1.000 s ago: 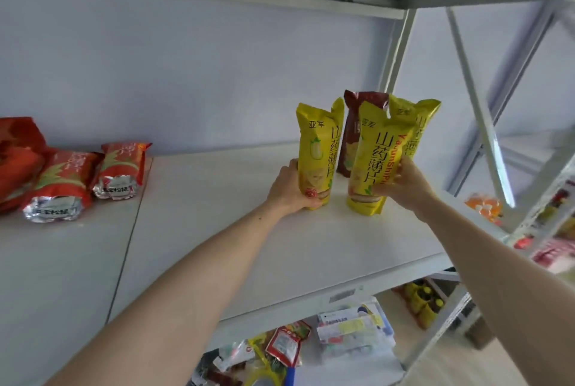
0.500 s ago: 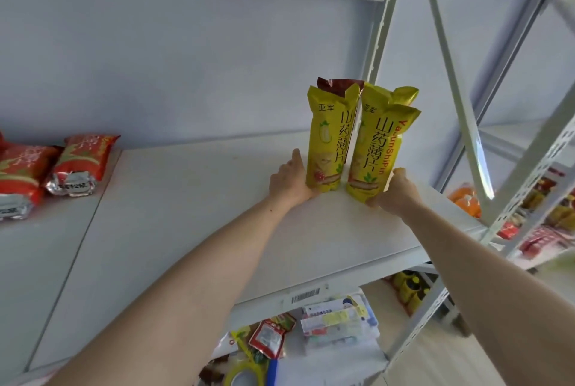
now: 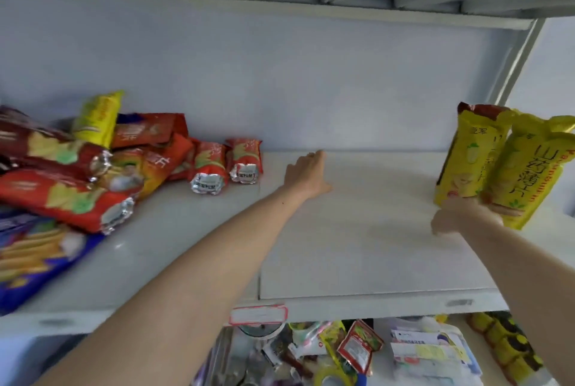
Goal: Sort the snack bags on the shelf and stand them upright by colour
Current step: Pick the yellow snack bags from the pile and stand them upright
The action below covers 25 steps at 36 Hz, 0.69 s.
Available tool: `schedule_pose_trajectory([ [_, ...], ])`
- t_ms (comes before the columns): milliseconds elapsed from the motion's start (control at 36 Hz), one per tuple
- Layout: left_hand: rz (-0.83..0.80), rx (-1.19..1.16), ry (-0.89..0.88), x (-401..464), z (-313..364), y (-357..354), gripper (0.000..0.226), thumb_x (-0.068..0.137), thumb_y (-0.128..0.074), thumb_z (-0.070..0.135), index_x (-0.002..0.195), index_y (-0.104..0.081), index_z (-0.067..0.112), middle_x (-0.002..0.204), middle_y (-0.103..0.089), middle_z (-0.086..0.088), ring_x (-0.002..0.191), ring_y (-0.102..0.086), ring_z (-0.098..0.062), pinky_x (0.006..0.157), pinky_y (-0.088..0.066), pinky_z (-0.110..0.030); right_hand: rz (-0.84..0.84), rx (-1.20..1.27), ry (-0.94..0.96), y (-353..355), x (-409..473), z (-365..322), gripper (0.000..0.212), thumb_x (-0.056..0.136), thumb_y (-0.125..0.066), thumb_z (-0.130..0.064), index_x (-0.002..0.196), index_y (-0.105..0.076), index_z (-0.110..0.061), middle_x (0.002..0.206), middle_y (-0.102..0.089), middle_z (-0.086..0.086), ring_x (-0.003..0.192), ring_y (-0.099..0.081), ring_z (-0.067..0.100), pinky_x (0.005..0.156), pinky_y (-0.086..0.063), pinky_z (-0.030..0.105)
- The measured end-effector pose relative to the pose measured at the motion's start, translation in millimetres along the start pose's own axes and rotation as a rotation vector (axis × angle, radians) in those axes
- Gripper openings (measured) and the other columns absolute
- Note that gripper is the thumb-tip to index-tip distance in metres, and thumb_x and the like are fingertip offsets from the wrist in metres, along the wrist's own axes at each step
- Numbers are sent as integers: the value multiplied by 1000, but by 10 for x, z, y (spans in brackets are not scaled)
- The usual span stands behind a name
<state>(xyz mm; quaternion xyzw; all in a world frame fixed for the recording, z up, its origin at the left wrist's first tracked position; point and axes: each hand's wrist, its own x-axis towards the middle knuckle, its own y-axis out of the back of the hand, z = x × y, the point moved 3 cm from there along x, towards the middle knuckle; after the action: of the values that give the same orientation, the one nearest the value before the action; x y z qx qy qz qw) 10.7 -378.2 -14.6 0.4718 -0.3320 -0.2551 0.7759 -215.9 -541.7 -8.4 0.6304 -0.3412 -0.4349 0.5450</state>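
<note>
On the shelf (image 3: 357, 261), the left hand (image 3: 306, 172) reaches empty and flat, while the right hand (image 3: 460, 217) touches the upright yellow bags (image 3: 510, 167), its grip unclear.

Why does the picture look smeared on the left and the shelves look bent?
Head view: motion blur smears the lying bag pile and the left hand; the wide-angle lens bows the shelf edge; the light is soft, with only faint shadows; the upright yellow bags stay readable.

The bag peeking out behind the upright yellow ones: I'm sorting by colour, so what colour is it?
Dark reddish-brown bag, seen in the head view.
</note>
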Motion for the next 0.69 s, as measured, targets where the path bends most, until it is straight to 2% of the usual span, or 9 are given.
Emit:
schedule_pose_trajectory([
  [83,66,53,13,-177,-595,472,66,75,-75,34,130,-45,12,132,-54,-8,122,-52,-29,96,-46,-43,28,-53,79,106,-455,-716,51,83,-63,-26,131,-51,-13,133,-53,9,124,-52,31,95,-45,38],
  [167,139,70,53,-388,-1198,949,62,73,-74,38,124,-50,13,126,-58,-10,118,-55,-30,92,-48,-41,68,-107,177,137,-809,-1442,46,87,-58,-23,132,-50,-15,130,-55,7,121,-56,29,87,-45,36],
  [278,200,132,124,-687,-1927,1530,61,82,-68,43,131,-49,13,133,-56,-7,122,-53,-28,95,-46,-42,153,-88,346,112,-1168,-2365,37,86,-58,-20,123,-55,-16,115,-58,6,115,-58,28,82,-44,32],
  [417,259,223,209,-990,-2675,2143,59,82,-68,47,130,-52,17,132,-57,-1,123,-52,-24,96,-45,-38,174,24,569,100,-1629,-3383,50,83,-64,-35,129,-52,-20,128,-57,5,120,-56,28,90,-46,36],
  [472,280,257,265,-1094,-2912,2379,58,83,-65,49,130,-52,19,131,-57,1,122,-52,-24,93,-46,-39,172,71,649,102,-1765,-3711,57,78,-66,-34,132,-52,-22,133,-55,5,123,-54,30,94,-47,37],
  [528,319,308,329,-1207,-3128,2593,55,83,-64,51,126,-55,18,128,-58,-3,118,-53,-25,93,-47,-42,179,83,704,120,-1896,-3998,54,80,-68,-35,129,-55,-18,134,-55,9,124,-53,32,92,-46,38],
  [583,407,354,428,-1346,-3294,2784,52,82,-64,56,114,-58,15,115,-61,-5,108,-57,-26,85,-51,-42,167,104,750,144,-2000,-4267,49,81,-68,-39,123,-58,-16,129,-58,11,119,-56,34,85,-43,36],
  [639,471,355,554,-1494,-3435,2930,59,80,-59,68,97,-57,12,95,-62,-2,90,-61,-24,70,-52,-35,152,142,786,173,-2075,-4538,47,82,-67,-39,122,-57,-15,124,-60,11,114,-58,34,82,-44,36],
  [694,365,314,678,-1618,-3583,2969,68,78,-48,79,82,-57,12,77,-61,2,78,-64,-21,64,-49,-30,143,169,835,180,-2118,-4782,47,84,-65,-37,124,-55,-15,120,-61,9,111,-59,33,82,-46,36],
])
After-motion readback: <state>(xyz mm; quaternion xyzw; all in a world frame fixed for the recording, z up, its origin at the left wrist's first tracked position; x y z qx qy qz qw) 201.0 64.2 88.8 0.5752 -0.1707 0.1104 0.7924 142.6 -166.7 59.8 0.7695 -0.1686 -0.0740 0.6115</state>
